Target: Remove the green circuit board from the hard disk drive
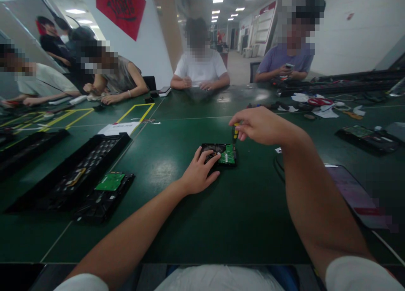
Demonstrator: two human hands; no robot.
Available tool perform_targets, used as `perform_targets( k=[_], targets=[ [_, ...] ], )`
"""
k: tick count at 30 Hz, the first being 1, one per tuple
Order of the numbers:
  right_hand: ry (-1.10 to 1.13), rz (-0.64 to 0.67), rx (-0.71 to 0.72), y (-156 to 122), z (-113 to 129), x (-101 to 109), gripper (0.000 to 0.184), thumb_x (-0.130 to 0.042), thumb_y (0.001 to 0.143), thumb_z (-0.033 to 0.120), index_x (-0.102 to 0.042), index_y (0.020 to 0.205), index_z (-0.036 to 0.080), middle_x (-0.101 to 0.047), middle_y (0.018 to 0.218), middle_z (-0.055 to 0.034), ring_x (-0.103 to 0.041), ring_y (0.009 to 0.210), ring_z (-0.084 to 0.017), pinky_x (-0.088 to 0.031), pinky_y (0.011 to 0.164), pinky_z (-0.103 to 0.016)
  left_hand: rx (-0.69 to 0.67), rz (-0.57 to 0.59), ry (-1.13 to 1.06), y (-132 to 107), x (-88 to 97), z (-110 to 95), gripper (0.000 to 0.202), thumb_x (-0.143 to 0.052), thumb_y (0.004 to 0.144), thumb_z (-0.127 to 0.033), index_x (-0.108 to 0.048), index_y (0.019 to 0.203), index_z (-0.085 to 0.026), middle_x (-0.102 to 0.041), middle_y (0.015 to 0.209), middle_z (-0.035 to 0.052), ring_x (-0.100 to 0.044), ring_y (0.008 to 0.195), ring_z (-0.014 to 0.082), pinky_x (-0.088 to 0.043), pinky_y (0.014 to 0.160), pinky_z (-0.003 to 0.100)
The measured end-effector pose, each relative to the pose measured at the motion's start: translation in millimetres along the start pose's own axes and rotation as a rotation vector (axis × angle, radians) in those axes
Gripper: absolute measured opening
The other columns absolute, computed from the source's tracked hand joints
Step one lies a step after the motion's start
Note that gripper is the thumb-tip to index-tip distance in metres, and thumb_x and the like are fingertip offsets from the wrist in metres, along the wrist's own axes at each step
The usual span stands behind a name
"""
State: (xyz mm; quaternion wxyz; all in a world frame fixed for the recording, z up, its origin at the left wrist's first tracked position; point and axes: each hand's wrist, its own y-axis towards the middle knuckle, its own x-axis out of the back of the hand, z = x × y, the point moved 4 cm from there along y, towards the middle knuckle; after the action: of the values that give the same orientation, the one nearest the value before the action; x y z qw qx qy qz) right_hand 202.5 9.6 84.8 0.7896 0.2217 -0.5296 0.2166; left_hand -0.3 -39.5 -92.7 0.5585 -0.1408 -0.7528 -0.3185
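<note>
Right hand [261,124] pinching yellow-and-black screwdriver [235,133] by upper end, tool pointing down at right edge of hard drive [223,156]; left hand [199,174] spreading loose fingers [211,160] over its left part, touching it; hard drive lying on green table [249,211], circuit board [228,157] facing up; black tray [124,138] sitting at left, green-boarded black unit [109,182] beside it
</note>
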Motion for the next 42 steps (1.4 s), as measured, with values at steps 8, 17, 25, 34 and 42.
perform_targets(
  k=[8, 17, 25, 34, 42],
  targets=[
    [-0.156, -0.082, 0.013, -0.8, -6.6, 5.4, 0.023, -0.071, 0.092, 0.041, -0.076, 0.093, 0.019, -0.077, 0.084, -0.0039, -0.071, 0.079, -0.021, -0.046, 0.074, -0.031, -0.021, -0.02, -0.019, 0.6, -1.3, 0.4, 0.064, -0.054, 0.104, -0.048, -0.039, 0.161, -0.025, -0.046, 0.154, 0.0156, -0.033, 0.156, 0.0384, -0.016, 0.132, 0.065],
    [-0.171, -0.086, 0.016, 3.0, -2.9, -0.3, 0.017, -0.062, 0.097, 0.028, -0.074, 0.1, 0.017, -0.077, 0.088, -0.0057, -0.07, 0.078, -0.02, -0.044, 0.074, -0.03, -0.017, -0.015, -0.018, 0.2, -0.7, -0.5, 0.064, -0.053, 0.104, -0.048, -0.038, 0.162, -0.025, -0.047, 0.154, 0.0153, -0.03, 0.157, 0.0394, -0.02, 0.131, 0.066],
    [0.026, 0.084, -0.048, 1.3, -4.1, -4.3, 0.029, -0.054, 0.1, 0.017, -0.072, 0.123, 0.016, -0.079, 0.086, -0.0052, -0.074, 0.077, -0.018, -0.051, 0.075, -0.028, -0.028, -0.024, -0.023, 1.0, -0.7, -0.1, 0.065, -0.055, 0.103, -0.047, -0.039, 0.162, -0.024, -0.047, 0.153, 0.016, -0.034, 0.155, 0.0388, -0.015, 0.132, 0.066],
    [-0.157, -0.066, 0.014, 1.9, -9.4, 1.5, 0.021, -0.069, 0.092, 0.037, -0.076, 0.098, 0.018, -0.077, 0.091, -0.0059, -0.071, 0.084, -0.022, -0.045, 0.077, -0.031, -0.037, -0.025, -0.017, 0.7, -0.2, -0.4, 0.065, -0.054, 0.103, -0.047, -0.038, 0.162, -0.024, -0.048, 0.153, 0.0161, -0.036, 0.154, 0.0375, -0.015, 0.133, 0.066],
    [-0.145, -0.072, 0.043, 4.3, -3.4, -3.8, 0.017, -0.063, 0.09, 0.023, -0.074, 0.102, 0.018, -0.077, 0.089, -0.0046, -0.07, 0.08, -0.02, -0.044, 0.078, -0.03, -0.025, -0.027, -0.035, 1.0, 0.2, -1.4, 0.064, -0.055, 0.103, -0.046, -0.039, 0.161, -0.024, -0.049, 0.152, 0.0154, -0.034, 0.156, 0.0382, -0.017, 0.132, 0.065]
  ],
)
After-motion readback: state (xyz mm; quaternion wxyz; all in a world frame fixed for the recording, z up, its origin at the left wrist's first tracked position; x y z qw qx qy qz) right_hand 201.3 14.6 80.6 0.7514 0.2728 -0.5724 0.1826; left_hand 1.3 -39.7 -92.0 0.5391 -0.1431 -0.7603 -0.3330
